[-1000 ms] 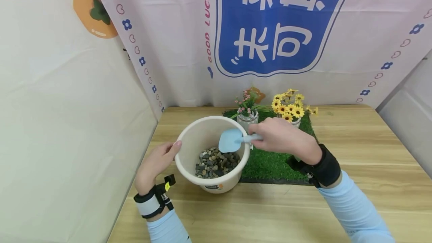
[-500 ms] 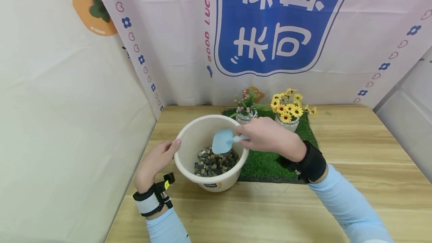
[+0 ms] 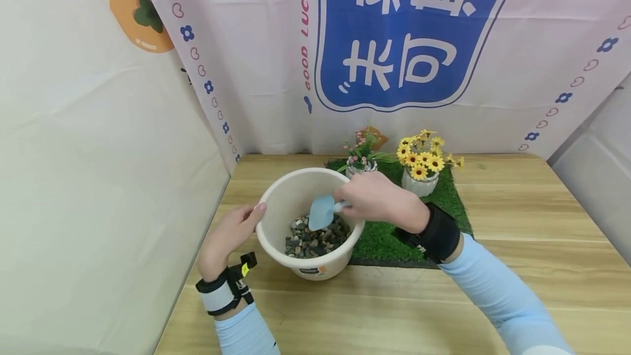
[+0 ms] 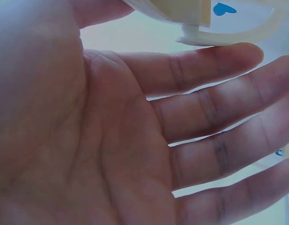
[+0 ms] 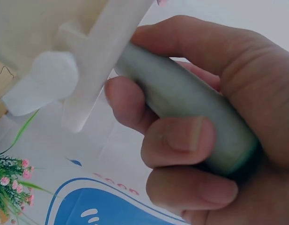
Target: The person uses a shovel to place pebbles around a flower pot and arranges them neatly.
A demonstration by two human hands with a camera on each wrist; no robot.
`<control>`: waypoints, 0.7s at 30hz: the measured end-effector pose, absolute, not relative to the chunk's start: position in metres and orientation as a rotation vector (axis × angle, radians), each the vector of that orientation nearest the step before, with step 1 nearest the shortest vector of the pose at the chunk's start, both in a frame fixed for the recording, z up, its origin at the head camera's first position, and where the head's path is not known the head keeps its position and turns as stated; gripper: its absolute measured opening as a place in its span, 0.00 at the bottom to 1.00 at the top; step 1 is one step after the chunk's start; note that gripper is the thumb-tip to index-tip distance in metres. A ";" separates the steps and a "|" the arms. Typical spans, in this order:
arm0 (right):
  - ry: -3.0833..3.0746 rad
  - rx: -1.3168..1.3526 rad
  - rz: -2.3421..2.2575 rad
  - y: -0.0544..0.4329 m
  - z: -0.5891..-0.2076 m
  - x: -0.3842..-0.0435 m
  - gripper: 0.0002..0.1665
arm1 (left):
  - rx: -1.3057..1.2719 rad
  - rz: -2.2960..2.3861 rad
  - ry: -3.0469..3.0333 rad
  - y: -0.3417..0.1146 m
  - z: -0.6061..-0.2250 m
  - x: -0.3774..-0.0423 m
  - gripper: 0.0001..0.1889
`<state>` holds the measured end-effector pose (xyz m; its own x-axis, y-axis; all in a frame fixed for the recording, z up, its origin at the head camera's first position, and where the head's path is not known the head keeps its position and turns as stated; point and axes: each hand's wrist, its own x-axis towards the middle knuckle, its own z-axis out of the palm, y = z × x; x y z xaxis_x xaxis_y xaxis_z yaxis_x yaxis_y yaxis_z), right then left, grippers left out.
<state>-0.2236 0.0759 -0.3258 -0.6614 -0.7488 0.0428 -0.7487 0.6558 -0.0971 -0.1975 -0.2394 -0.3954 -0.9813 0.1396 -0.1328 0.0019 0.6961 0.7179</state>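
Observation:
A cream plastic bucket (image 3: 309,262) stands on the wooden table with grey and brown pebbles (image 3: 310,244) over its bottom. My left hand (image 3: 228,237) steadies its left side, thumb on the rim. Seen from the left wrist, the fingers (image 4: 210,110) stretch out straight, the forefinger against the bucket's bail (image 4: 242,36). Over the right rim, my right hand (image 3: 377,197) grips a light blue shovel (image 3: 321,212) by its handle, fingers curled round it. The shovel's blade slants down inside the bucket, its lower edge overlapping the pebbles. The right wrist view shows the shovel handle (image 5: 191,101) beside the bucket's rim.
A green turf mat (image 3: 386,242) lies right of the bucket, partly behind it. On it stand a white pot of yellow flowers (image 3: 420,182) and a pot of pink flowers (image 3: 362,163). A printed cloth (image 3: 266,70) hangs behind the table; a pale wall (image 3: 123,179) borders the left.
My right hand has moved left and the shovel has gone further into the bucket, its blade lower and more tilted toward the pebbles. The left hand and the bucket have stayed in place.

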 end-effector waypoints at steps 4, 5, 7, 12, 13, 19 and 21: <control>2.834 -1.305 -0.145 0.068 -0.325 -0.224 0.14 | 0.115 1.163 2.732 -0.241 -0.396 -0.197 0.33; 2.827 -1.307 -0.137 0.067 -0.325 -0.224 0.14 | 0.117 1.166 2.732 -0.241 -0.396 -0.196 0.33; 2.821 -1.304 -0.116 0.064 -0.326 -0.224 0.14 | 0.114 1.170 2.729 -0.241 -0.397 -0.196 0.33; 2.813 -1.274 -0.076 0.057 -0.326 -0.222 0.16 | 0.106 1.172 2.727 -0.242 -0.397 -0.195 0.34; 2.809 -1.264 -0.073 0.056 -0.325 -0.222 0.17 | 0.107 1.172 2.727 -0.242 -0.397 -0.195 0.34; 2.782 -1.159 -0.020 0.050 -0.321 -0.221 0.17 | 0.109 1.162 2.727 -0.240 -0.396 -0.196 0.33; 2.768 -1.126 0.009 0.048 -0.322 -0.222 0.16 | 0.114 1.161 2.730 -0.240 -0.396 -0.197 0.33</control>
